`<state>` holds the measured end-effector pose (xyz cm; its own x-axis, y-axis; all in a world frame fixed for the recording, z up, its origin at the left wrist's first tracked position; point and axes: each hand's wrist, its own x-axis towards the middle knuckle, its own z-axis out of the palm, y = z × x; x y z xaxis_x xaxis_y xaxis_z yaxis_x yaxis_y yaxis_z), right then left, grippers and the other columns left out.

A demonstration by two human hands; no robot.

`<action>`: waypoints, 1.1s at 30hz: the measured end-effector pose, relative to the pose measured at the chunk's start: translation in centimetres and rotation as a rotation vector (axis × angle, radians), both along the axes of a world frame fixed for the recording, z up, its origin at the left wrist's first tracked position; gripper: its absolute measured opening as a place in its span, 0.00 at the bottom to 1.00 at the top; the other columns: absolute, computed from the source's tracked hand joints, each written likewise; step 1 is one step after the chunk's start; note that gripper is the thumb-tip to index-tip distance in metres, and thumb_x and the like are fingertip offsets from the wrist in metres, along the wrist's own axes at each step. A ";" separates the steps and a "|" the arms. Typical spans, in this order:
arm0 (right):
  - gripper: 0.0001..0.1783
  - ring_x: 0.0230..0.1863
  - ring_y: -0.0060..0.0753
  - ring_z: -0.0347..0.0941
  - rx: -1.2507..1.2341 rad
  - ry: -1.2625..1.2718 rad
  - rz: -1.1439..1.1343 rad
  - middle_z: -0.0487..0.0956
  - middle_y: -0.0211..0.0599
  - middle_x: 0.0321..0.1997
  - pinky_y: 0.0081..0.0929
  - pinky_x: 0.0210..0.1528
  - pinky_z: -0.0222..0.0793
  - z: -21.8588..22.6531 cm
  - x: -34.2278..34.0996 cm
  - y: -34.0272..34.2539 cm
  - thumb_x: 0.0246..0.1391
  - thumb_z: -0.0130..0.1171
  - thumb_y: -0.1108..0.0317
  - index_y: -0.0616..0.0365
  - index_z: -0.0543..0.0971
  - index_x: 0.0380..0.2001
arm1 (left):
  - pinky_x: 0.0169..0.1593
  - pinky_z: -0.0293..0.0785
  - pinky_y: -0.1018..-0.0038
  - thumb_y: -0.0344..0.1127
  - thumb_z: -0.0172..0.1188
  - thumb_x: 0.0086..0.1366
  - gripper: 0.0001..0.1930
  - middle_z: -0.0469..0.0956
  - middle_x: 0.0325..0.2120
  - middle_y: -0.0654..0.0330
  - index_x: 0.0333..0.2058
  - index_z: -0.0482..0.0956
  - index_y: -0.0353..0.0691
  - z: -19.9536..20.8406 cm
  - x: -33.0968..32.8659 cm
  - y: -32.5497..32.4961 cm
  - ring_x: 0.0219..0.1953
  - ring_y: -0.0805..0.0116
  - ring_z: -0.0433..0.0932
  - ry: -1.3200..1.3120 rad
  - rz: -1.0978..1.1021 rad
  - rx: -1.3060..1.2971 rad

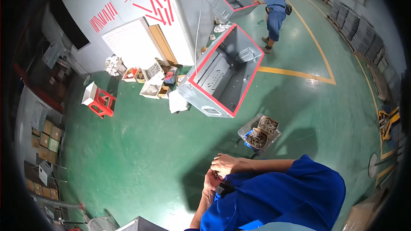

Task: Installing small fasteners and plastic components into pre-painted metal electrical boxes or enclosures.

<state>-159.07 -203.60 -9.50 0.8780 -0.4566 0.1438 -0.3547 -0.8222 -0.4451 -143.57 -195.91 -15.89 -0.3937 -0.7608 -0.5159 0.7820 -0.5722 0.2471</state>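
Observation:
In front of my body my two hands meet. My left hand (210, 182) is cupped around a small pile of brownish pieces (217, 174), too small to name for certain. Over that palm lies my right hand (225, 163), its fingers bent down toward the pieces; whether they pinch one is hidden. Just beyond my right forearm stand two small open boxes (247, 140) full of small metal-looking parts, on a low stand (274, 140). Farther off is a grey metal cabinet (195, 98), its open side edged in red, with a few loose bits inside.
A co-worker (275, 4) leans over a second grey cabinet (223, 12) at the back. Boxes of parts (150, 90) lie by the wall. A red stool (102, 103) bearing a white box stands at left. Stacked grey panels (351, 27) line the right side.

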 end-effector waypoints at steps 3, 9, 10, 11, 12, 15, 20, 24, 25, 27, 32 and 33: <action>0.17 0.40 0.36 0.72 0.067 0.019 0.071 0.77 0.33 0.30 0.36 0.46 0.64 1.9 0.1 0.0 0.32 0.63 0.61 0.56 0.76 0.30 | 0.38 0.77 0.68 0.41 0.44 0.67 0.13 0.78 0.34 0.61 0.39 0.74 0.41 0.4 -0.2 0.0 0.34 0.67 0.78 0.021 0.021 0.036; 0.12 0.39 0.37 0.72 0.090 -0.046 0.091 0.77 0.34 0.30 0.38 0.46 0.63 3.3 0.0 -0.2 0.39 0.59 0.64 0.56 0.76 0.30 | 0.39 0.76 0.69 0.41 0.44 0.67 0.13 0.78 0.33 0.61 0.40 0.75 0.41 2.2 -0.2 0.2 0.35 0.68 0.78 -0.009 -0.018 -0.079; 0.12 0.39 0.37 0.72 0.098 -0.049 0.095 0.77 0.34 0.30 0.38 0.46 0.63 3.4 0.0 -0.2 0.39 0.59 0.64 0.55 0.76 0.30 | 0.39 0.76 0.69 0.41 0.44 0.67 0.13 0.78 0.34 0.61 0.40 0.74 0.42 2.6 -0.2 0.2 0.36 0.69 0.78 -0.008 -0.010 -0.102; 0.12 0.38 0.37 0.73 0.105 -0.052 0.099 0.77 0.34 0.31 0.38 0.46 0.63 3.5 0.1 -0.1 0.39 0.58 0.64 0.55 0.76 0.30 | 0.39 0.76 0.70 0.41 0.44 0.67 0.13 0.78 0.34 0.61 0.40 0.74 0.42 3.1 -0.3 0.2 0.36 0.69 0.78 -0.008 -0.003 -0.125; 0.12 0.38 0.37 0.73 0.113 -0.054 0.102 0.77 0.34 0.31 0.38 0.46 0.63 3.6 0.1 -0.1 0.40 0.58 0.64 0.55 0.75 0.30 | 0.40 0.76 0.70 0.40 0.43 0.67 0.13 0.78 0.34 0.61 0.40 0.74 0.42 3.6 -0.4 0.0 0.36 0.69 0.78 0.002 0.007 -0.082; 0.12 0.38 0.37 0.73 0.112 -0.074 0.101 0.78 0.34 0.31 0.38 0.45 0.63 4.2 0.1 0.1 0.40 0.58 0.64 0.55 0.75 0.30 | 0.41 0.76 0.70 0.39 0.42 0.68 0.13 0.78 0.34 0.62 0.40 0.74 0.42 4.3 -0.7 -0.2 0.37 0.69 0.78 0.034 0.043 0.025; 0.09 0.35 0.32 0.70 -0.006 -0.185 0.085 0.73 0.29 0.27 0.31 0.41 0.60 3.4 -0.2 -0.3 0.43 0.59 0.61 0.52 0.74 0.28 | 0.42 0.75 0.70 0.39 0.40 0.69 0.14 0.78 0.34 0.61 0.40 0.74 0.42 5.6 -1.0 -1.1 0.37 0.69 0.78 0.052 0.034 0.013; 0.07 0.33 0.29 0.68 -0.037 -0.249 0.063 0.72 0.27 0.25 0.30 0.39 0.59 4.0 -0.2 -0.7 0.42 0.60 0.63 0.51 0.73 0.23 | 0.41 0.76 0.70 0.41 0.40 0.69 0.15 0.79 0.33 0.61 0.39 0.75 0.41 6.7 -1.5 -1.8 0.37 0.69 0.78 0.123 0.080 0.075; 0.07 0.33 0.30 0.69 -0.037 -0.257 0.058 0.73 0.27 0.25 0.30 0.38 0.59 4.1 -0.2 -0.8 0.42 0.59 0.63 0.51 0.73 0.23 | 0.41 0.76 0.69 0.41 0.40 0.69 0.15 0.79 0.33 0.61 0.39 0.75 0.41 6.5 -1.5 -1.9 0.37 0.69 0.78 0.139 0.086 0.087; 0.07 0.33 0.31 0.71 -0.037 -0.271 0.047 0.75 0.28 0.25 0.31 0.38 0.61 4.5 -0.2 -0.9 0.41 0.59 0.62 0.52 0.74 0.22 | 0.41 0.76 0.69 0.42 0.40 0.69 0.15 0.79 0.33 0.62 0.39 0.75 0.41 6.3 -1.4 -1.9 0.36 0.69 0.78 0.159 0.088 0.077; 0.07 0.31 0.30 0.70 -0.034 -0.267 0.035 0.73 0.28 0.24 0.29 0.39 0.60 4.6 -0.1 -1.3 0.42 0.59 0.64 0.53 0.73 0.20 | 0.41 0.76 0.69 0.41 0.40 0.69 0.15 0.79 0.33 0.62 0.39 0.75 0.41 6.6 -1.4 -2.3 0.36 0.69 0.78 0.170 0.083 0.018; 0.07 0.30 0.29 0.69 -0.035 -0.277 0.032 0.72 0.28 0.23 0.29 0.39 0.60 4.4 -0.1 -1.4 0.41 0.60 0.64 0.53 0.73 0.20 | 0.40 0.76 0.69 0.41 0.41 0.69 0.15 0.79 0.33 0.62 0.39 0.75 0.41 6.5 -1.4 -2.4 0.36 0.69 0.78 0.152 0.083 0.019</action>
<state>-159.16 -204.95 -5.14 0.8169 -0.4199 0.3954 -0.1975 -0.8478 -0.4921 -144.98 -198.29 -9.39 -0.4046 -0.7847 -0.4696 0.8543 -0.5076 0.1122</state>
